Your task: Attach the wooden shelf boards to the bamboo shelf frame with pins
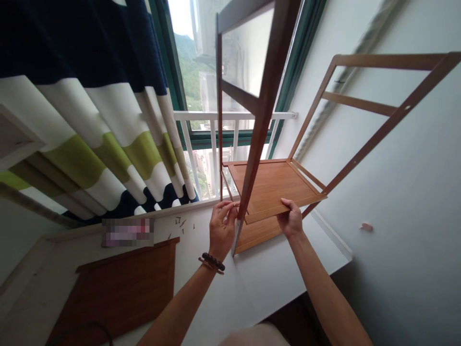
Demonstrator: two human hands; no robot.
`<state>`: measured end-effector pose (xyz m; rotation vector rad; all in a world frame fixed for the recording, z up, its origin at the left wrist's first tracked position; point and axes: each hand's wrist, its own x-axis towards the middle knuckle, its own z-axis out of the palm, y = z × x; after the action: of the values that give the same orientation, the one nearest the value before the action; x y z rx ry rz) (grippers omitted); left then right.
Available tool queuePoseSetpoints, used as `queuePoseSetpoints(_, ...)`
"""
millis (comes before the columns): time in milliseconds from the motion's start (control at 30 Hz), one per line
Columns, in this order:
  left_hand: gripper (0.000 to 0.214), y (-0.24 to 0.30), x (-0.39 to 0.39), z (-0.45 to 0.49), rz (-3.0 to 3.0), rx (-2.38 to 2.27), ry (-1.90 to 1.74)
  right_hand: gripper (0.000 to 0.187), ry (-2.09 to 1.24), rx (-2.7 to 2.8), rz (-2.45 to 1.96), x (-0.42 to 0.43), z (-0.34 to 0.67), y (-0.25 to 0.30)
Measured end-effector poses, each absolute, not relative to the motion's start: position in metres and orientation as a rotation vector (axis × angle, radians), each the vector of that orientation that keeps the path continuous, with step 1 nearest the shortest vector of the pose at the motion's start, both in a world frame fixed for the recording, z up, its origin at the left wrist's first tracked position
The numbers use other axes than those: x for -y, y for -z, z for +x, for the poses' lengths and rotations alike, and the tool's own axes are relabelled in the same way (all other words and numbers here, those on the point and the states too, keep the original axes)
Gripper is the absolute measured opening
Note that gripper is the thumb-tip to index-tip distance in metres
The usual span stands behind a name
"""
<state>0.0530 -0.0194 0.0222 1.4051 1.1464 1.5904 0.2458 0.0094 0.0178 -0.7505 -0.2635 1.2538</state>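
- Left hand: fingers pinch a small piece beside the rack.
- Right hand: fingers clasp the shelf edge.
- From the left hand: rack, two o'clock; screws, nine.

Hands: two are showing, 4 and 6 o'clock. Frames: two are standing, 12 and 2. Shelves: two are showing, 4 and 5. Panel: one is lying, 8. Screws: at least five are lying, 8.

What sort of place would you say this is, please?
It is probably a room in a home: a striped curtain hangs beside a window with a white railing, and a wooden shelf stands close by.
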Motion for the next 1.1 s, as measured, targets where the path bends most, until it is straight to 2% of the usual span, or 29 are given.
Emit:
queuePoseSetpoints(167, 0.023, -0.005, 0.035, 0.046, 1.353, -1.015, -1.547, 0.007, -1.251, 0.272, -0.760, -0.012, 0.246, -0.017)
queuePoseSetpoints(333, 0.023, 0.001, 0.037, 0.029, 1.640, -1.105, -1.357, 0.007, -1.230, 0.286, -0.821, -0.012, 0.243, -0.016)
queuePoseSetpoints(500, 0.024, -0.018, 0.039, 0.021, 1.980, -1.144, -1.271, 0.008, -1.212, 0.287, -0.836, -0.014, 0.242, -0.015)
queuePoseSetpoints(800, 0.029, -0.045, 0.040, 0.014, 2.435, -1.312, -0.835, 0.006, -1.252, 0.316, -0.817, -0.015, 0.247, -0.016)
queuePoseSetpoints(1100, 0.028, -0.053, 0.044, 0.014, 2.525, -1.262, -0.793, 0.005, -1.276, 0.302, -0.807, -0.014, 0.245, -0.017)
